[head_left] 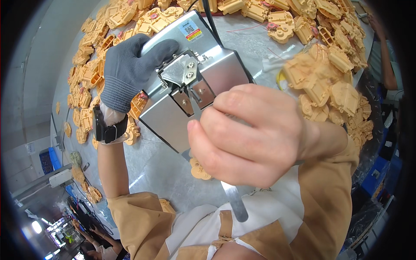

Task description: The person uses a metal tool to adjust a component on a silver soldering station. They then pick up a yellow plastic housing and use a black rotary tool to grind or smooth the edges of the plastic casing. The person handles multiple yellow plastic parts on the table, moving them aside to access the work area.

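Note:
My left hand, in a grey knitted glove, grips the upper left side of a boxy silver metal device that is tilted over the table. The thumb lies across its top, beside a bolted bracket. My bare right hand is closed round metal tweezers. Their flat rounded end sticks out below the fist, and the narrow tip reaches into the opening under the bracket. Whether the tip touches anything inside, I cannot tell. A yellow-orange plastic part lies just below the device, partly covered by my right hand.
Heaps of yellow-orange plastic housings line the far, left and right sides of the grey table. Black cables run up from the device. Thin red wires lie behind it. Another person's arm shows at the far right.

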The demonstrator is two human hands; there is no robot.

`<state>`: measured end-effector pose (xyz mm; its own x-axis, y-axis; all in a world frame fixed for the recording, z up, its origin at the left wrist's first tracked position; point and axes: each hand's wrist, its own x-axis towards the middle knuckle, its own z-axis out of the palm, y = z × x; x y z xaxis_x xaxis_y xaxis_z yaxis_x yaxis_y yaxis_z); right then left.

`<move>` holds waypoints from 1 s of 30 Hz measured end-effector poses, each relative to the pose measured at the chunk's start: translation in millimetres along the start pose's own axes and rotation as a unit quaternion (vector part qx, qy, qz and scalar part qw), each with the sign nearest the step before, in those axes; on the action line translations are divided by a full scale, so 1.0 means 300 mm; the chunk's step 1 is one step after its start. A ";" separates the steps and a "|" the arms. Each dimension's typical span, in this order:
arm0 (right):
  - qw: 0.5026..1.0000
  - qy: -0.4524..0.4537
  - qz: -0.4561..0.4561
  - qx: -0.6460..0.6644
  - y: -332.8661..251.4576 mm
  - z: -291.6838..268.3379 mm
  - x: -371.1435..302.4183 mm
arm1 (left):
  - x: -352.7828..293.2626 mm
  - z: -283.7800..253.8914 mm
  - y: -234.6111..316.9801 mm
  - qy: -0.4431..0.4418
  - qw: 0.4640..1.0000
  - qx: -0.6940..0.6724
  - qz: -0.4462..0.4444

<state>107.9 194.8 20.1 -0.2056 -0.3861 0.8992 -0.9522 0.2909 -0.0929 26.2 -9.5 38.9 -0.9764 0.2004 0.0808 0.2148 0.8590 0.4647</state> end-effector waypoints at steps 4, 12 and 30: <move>0.998 -0.015 -0.058 -0.020 0.026 -0.024 0.012 | 0.005 -0.008 -0.012 -0.004 1.000 0.024 0.016; 0.996 0.061 -0.071 0.000 0.103 -0.068 0.043 | -0.026 -0.009 0.038 -0.023 1.000 -0.017 0.006; 0.999 -0.022 0.000 0.037 0.027 -0.036 0.063 | 0.014 0.014 -0.047 -0.002 0.998 0.025 0.050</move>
<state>98.7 199.3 41.1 -0.2141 -0.4246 0.8797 -0.9660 0.2254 -0.1263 19.1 -18.9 29.0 -0.9500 0.2882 0.1203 0.3119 0.8567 0.4108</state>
